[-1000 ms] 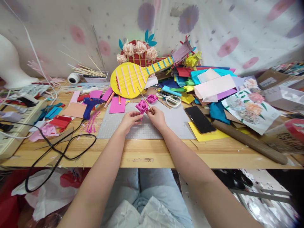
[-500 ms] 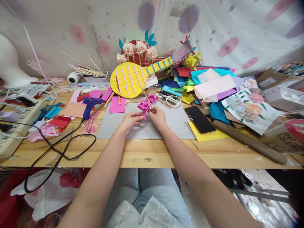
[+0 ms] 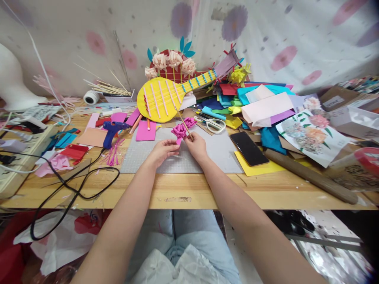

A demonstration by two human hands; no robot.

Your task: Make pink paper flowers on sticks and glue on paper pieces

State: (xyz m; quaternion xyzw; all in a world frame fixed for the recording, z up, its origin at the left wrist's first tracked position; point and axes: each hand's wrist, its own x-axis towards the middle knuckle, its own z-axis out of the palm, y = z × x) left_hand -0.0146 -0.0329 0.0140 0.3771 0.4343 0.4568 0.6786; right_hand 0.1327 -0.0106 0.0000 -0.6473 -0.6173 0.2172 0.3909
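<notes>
In from the front edge of the desk [image 3: 183, 189], the right hand [image 3: 196, 146] pinches a stick [image 3: 181, 116]; I can't tell whether the left hand [image 3: 162, 151] grips. The paper flower [image 3: 179, 130] seems light, crushable: hold its base.

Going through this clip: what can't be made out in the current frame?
All in the head view:
- Right hand: its own back hides the palm side behind the stick.
- Left hand: too small to tell whether its fingertips grip the front pink flower.
- Red instrument: lower body hidden behind the yellow one.
- White rounded object: cut off by the left edge.
- Tub: handwriting too blurred to read.
</notes>
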